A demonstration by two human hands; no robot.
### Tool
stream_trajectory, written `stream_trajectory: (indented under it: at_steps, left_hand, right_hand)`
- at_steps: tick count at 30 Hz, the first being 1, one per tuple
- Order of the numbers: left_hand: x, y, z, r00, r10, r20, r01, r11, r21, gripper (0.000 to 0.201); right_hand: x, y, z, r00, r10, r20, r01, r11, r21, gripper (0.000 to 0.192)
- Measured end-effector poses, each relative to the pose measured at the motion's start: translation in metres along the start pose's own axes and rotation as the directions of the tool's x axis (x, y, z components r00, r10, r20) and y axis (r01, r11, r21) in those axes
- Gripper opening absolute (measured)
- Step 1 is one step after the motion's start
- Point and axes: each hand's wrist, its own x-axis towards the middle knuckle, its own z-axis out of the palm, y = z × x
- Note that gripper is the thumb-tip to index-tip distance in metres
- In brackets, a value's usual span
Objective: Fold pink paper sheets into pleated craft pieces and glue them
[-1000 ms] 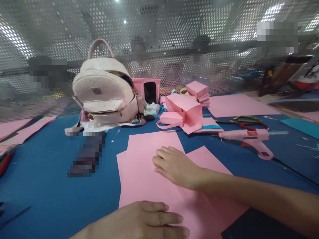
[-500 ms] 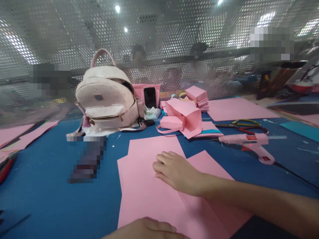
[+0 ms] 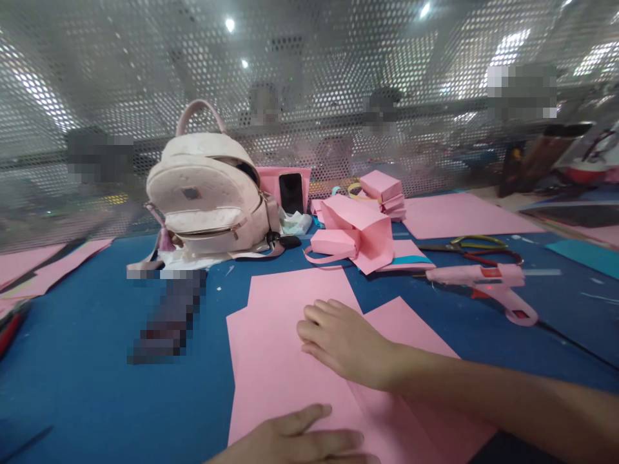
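My right hand (image 3: pixel 345 341) lies flat, fingers together, on the top pink paper sheet (image 3: pixel 285 361), whose long axis runs near to far. My left hand (image 3: pixel 300 441), fingers loosely spread, presses its near edge.

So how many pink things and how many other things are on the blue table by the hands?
Pink paper sheets under the hands: 3
Pink glue gun: 1
Pale pink backpack: 1
Scissors: 1
Black phone: 1
Left hand and right hand, both flat on the paper: 2
Total: 9
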Motion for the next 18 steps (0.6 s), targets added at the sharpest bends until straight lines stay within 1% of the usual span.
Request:
stream_trajectory:
  at_steps: [1, 2, 3, 4, 7, 9, 11, 14, 18]
  left_hand:
    - [-0.002, 0.001, 0.005, 0.995, -0.045, -0.085, 0.052, 0.995, 0.083, 0.036]
    - [-0.003, 0.002, 0.009, 0.989, -0.089, -0.118, 0.105, 0.984, 0.141, 0.036]
    - [-0.003, 0.002, 0.011, 0.987, -0.112, -0.114, 0.132, 0.973, 0.188, 0.037]
    - [-0.003, 0.002, 0.012, 0.979, -0.156, -0.131, 0.182, 0.958, 0.219, 0.036]
    - [0.001, -0.001, 0.007, 0.961, -0.238, -0.142, 0.268, 0.929, 0.256, 0.039]
    - [0.005, -0.002, 0.001, 0.966, -0.225, -0.124, 0.251, 0.93, 0.267, 0.039]
    - [0.008, -0.001, -0.002, 0.982, -0.165, -0.091, 0.184, 0.942, 0.28, 0.038]
    - [0.012, 0.004, -0.001, 0.993, -0.087, -0.084, 0.107, 0.955, 0.278, 0.035]
    - [0.015, 0.008, 0.002, 0.993, -0.083, -0.087, 0.105, 0.952, 0.289, 0.034]
  right_hand:
    - [0.0, 0.0, 0.001, 1.0, -0.002, -0.003, 0.002, 1.0, 0.002, 0.012]
    - [0.0, 0.001, 0.001, 1.0, -0.002, -0.007, 0.002, 1.0, 0.005, 0.012]
    - [0.0, 0.001, 0.001, 1.0, -0.004, -0.011, 0.004, 1.0, 0.009, 0.011]
    - [0.001, 0.001, 0.002, 1.0, -0.006, -0.015, 0.006, 1.0, 0.014, 0.011]
    - [0.001, 0.002, 0.002, 1.0, -0.013, -0.019, 0.013, 1.0, 0.021, 0.012]
    - [0.002, 0.003, 0.002, 1.0, -0.016, -0.019, 0.016, 1.0, 0.018, 0.013]
    - [0.002, 0.003, 0.001, 1.0, -0.019, -0.02, 0.019, 1.0, 0.007, 0.012]
    - [0.002, 0.003, 0.0, 0.999, -0.027, -0.017, 0.027, 1.0, -0.007, 0.013]
    - [0.001, 0.002, -0.001, 1.0, -0.027, -0.015, 0.027, 1.0, -0.01, 0.014]
